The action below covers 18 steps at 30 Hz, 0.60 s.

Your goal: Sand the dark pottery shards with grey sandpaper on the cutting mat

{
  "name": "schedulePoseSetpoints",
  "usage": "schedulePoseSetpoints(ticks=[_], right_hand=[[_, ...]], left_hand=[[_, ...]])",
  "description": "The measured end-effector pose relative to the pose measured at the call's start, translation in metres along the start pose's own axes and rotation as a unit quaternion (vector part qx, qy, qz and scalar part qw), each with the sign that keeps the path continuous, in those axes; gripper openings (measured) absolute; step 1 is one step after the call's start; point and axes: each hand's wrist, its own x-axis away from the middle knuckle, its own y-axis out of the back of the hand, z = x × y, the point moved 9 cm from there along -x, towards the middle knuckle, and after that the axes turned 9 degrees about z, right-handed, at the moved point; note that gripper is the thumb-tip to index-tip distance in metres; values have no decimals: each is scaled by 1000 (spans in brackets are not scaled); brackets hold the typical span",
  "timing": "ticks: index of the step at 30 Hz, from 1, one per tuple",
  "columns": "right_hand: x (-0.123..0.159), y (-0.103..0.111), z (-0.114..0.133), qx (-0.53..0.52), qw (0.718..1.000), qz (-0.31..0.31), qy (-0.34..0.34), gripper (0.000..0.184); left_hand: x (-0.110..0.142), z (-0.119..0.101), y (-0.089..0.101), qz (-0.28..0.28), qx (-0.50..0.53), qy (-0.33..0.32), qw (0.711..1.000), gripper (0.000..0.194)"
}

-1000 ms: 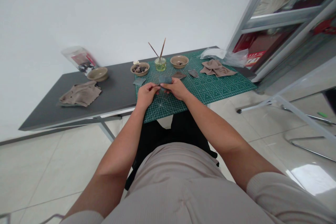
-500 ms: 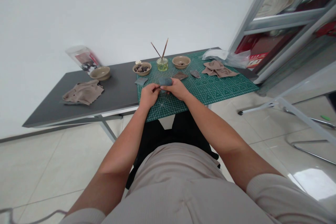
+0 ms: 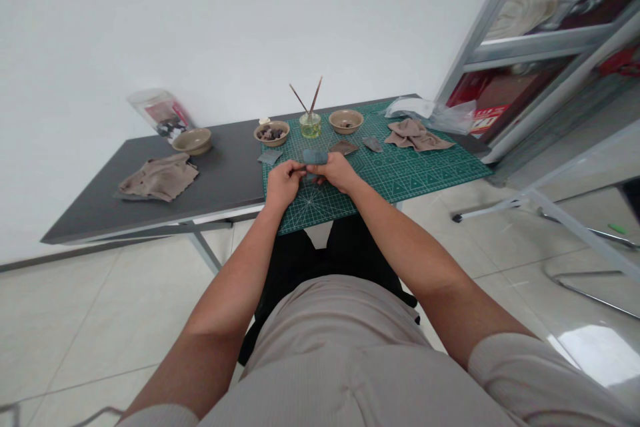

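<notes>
Across a grey folding table [image 3: 220, 177], a green cutting mat [image 3: 417, 177] lies to the right, its near corner jutting past the table's front edge over the person's lap. Along the mat's far side stand a bowl of dark chips [image 3: 272, 134], a glass jar [image 3: 309, 125] of yellowish liquid holding two thin brushes [image 3: 311, 99], and a second bowl [image 3: 346, 121]. A third bowl [image 3: 191, 141] and a crumpled cloth [image 3: 159, 177] sit on the grey top to the left; another cloth [image 3: 419, 135] lies on the mat's right part.

Three flat scraps lie just beyond the hands: a grey-blue one [image 3: 270, 157], a brown one [image 3: 344, 147] and a grey one [image 3: 372, 143]. Both forearms come in over the table's front edge, with the hands close together above the mat's near part. A long stretch of printed grid runs from the right hand [image 3: 336, 172] toward the right cloth, and the scraps sit close ahead of the fingers.

A dark piece [image 3: 315, 157] is raised slightly above the mat, pinched by the right hand's fingers. The left hand [image 3: 284, 183] is curled, its fingers pressed together at the piece's near side; what they pinch, if anything, cannot be told.
</notes>
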Motion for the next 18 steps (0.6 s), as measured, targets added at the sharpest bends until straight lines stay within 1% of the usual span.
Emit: schedulePoseSetpoints(ticks=[3, 7, 10, 13, 18], right_hand=[[0, 0, 1, -8, 1000, 9, 7, 45], [-2, -2, 1, 13, 999, 34, 11, 45], [-3, -4, 0, 37, 998, 44, 12, 43], [-3, -4, -2, 16, 999, 42, 10, 45], [-1, -4, -1, -27, 999, 36, 13, 51]], left_hand=[[0, 2, -1, 3, 8, 1, 1000, 11], [0, -7, -6, 18, -59, -30, 998, 15], [0, -11, -9, 31, -80, -43, 995, 17], [0, -9, -6, 25, -63, -32, 997, 16], [0, 1, -3, 18, 21, 1, 1000, 11]])
